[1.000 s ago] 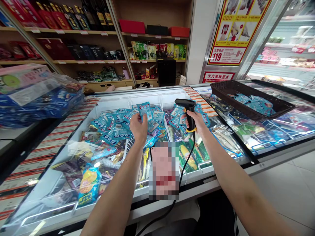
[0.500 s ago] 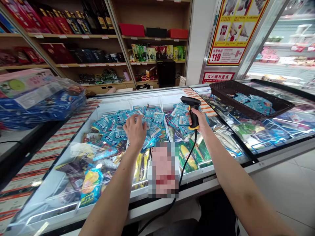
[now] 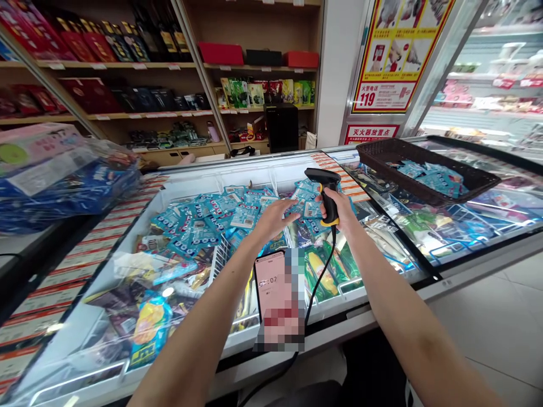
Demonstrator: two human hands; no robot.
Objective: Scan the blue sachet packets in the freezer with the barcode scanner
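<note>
My right hand (image 3: pixel 340 210) grips a black and yellow handheld barcode scanner (image 3: pixel 329 198), its head tilted toward the left and its cable (image 3: pixel 321 282) running down to the front edge. My left hand (image 3: pixel 275 219) is held over blue packets (image 3: pixel 246 216), fingers stretched to the right and thumb apart, with nothing visible in it. More blue packets (image 3: pixel 310 210) lie just beyond its fingertips and behind the scanner. A phone (image 3: pixel 270 282), partly pixelated, lies near the front edge between my forearms.
A glass-topped freezer (image 3: pixel 292 161) holds bagged goods. At the right, a dark woven basket (image 3: pixel 390 181) has several blue packets in it. Plastic-wrapped boxes (image 3: pixel 63 181) stand at the left. Behind are stocked shelves (image 3: pixel 258 66) and a yellow-red poster (image 3: pixel 384 99).
My left hand has moved right, from the middle of the blue packets toward the scanner. My right hand still holds the scanner. The view has shifted slightly, and more of the phone screen shows.
</note>
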